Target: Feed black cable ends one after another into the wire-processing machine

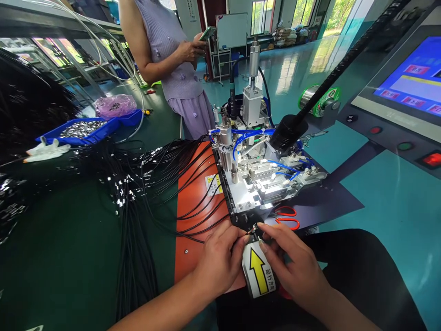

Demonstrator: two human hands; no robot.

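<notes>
My left hand [222, 257] is closed in a pinch at the front end of the machine, holding the end of a thin black cable [248, 232] with fine wires showing. Close beside it, my right hand [292, 262] has its fingers bent in, with the index fingertip at a small metal piece [255, 226]; what it grips there is too small to name. Both hands flank a white label with a yellow arrow [258, 269] on the machine's front. Several black cables [203, 219] lie across the orange plate [193, 253] left of the machine [265, 170].
Red-handled scissors [287, 218] lie right of the machine. Bundled cables [134, 248] and a blue tray [81, 131] of small metal parts are on the green table. A flexible black lamp [289, 132] hangs over the machine, with a control panel [396, 128] at right. A person [175, 59] stands behind.
</notes>
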